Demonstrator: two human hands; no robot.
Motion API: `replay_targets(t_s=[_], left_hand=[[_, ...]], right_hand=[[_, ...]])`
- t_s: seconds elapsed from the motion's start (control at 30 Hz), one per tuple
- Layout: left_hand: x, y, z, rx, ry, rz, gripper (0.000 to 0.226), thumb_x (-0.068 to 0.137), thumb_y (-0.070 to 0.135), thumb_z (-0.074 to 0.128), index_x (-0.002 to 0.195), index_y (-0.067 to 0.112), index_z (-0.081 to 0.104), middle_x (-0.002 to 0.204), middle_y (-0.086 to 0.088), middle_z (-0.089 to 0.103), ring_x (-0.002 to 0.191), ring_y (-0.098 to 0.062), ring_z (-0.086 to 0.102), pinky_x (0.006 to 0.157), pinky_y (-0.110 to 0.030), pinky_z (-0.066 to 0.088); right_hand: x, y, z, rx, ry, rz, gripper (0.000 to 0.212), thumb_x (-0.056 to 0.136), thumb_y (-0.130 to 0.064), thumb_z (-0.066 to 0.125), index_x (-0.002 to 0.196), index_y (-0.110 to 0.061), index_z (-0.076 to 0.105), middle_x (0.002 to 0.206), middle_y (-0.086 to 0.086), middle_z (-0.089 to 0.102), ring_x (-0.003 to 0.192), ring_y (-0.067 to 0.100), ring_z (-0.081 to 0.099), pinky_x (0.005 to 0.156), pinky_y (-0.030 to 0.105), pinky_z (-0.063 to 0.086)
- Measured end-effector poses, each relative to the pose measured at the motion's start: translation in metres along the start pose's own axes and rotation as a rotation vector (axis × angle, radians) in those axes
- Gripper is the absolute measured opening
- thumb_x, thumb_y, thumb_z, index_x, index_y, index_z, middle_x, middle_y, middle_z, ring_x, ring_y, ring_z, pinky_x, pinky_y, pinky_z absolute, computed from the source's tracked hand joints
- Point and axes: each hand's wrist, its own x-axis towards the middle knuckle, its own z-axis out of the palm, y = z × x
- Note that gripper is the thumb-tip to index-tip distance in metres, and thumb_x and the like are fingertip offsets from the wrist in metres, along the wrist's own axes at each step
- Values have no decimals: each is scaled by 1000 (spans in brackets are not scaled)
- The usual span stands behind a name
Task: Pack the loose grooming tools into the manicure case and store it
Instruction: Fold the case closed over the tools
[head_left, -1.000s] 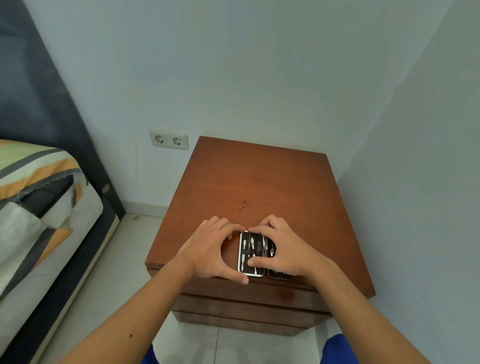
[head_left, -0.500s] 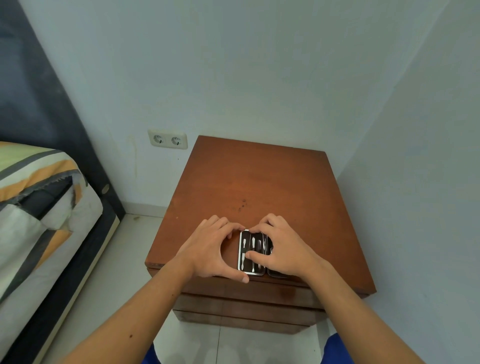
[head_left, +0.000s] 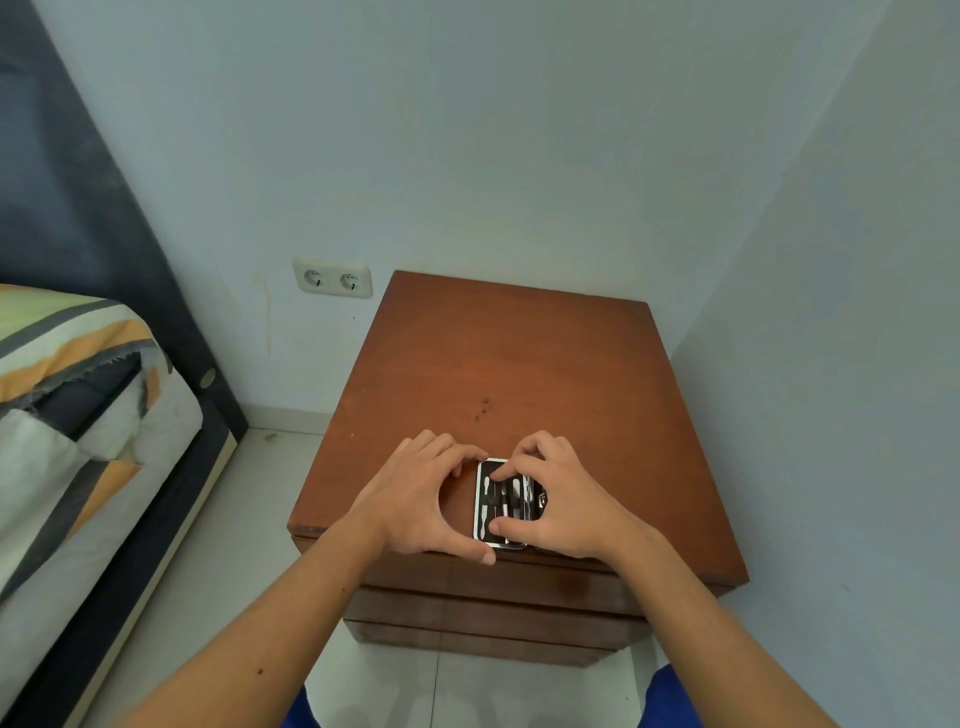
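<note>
Head view, near to far. Two bare forearms reach in from the lower edge of the frame. The left hand (head_left: 415, 501) curves in a C shape, thumb tip at the near left corner and fingertips at the far left corner of the open manicure case (head_left: 501, 503), pinching it along its length. The right hand (head_left: 558, 501) lies over the case's right half, thumb and forefinger pressed on the black tray; whether it grips a tool cannot be told. Several pale grooming tools (head_left: 484, 506) lie upright in the tray's slots. The case rests near the front edge of the wooden nightstand (head_left: 509, 374). Beyond, a double wall socket (head_left: 332, 278) sits left of the nightstand, and a bed (head_left: 78, 395) occupies the left margin.
</note>
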Motion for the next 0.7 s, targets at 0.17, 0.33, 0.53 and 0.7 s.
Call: replay_targets(t_s=[0.17, 0.33, 0.53, 0.7], left_hand=[[0, 1, -1, 2, 1, -6, 114, 50, 103, 68, 142, 38, 53, 105, 21, 45, 97, -5, 41, 89, -27, 38], [0, 1, -1, 7, -5, -5, 114, 50, 104, 67, 142, 38, 52, 105, 22, 45, 97, -5, 41, 89, -29, 39], [0, 0, -1, 4, -4, -2, 114, 50, 103, 68, 143, 38, 51, 105, 23, 44, 98, -4, 40, 88, -26, 36], [0, 0, -1, 3, -9, -1, 114, 50, 104, 67, 143, 40, 51, 105, 23, 44, 98, -4, 40, 90, -27, 37]], right_hand=[[-1, 0, 0, 6, 12, -7, 57, 75, -56, 84, 125, -36, 67, 123, -16, 42, 120, 7, 38, 101, 18, 35], [-1, 0, 0, 0, 11, -1, 58, 74, -59, 82, 125, -37, 66, 123, -17, 41, 120, 6, 38, 103, 20, 37], [-1, 0, 3, 1, 30, 1, 59, 73, -62, 80, 125, -38, 65, 123, -18, 41, 120, 4, 38, 102, 22, 39], [-4, -1, 1, 38, 48, -8, 62, 73, -61, 84, 128, -39, 63, 124, -18, 42, 123, 4, 39, 102, 20, 38]])
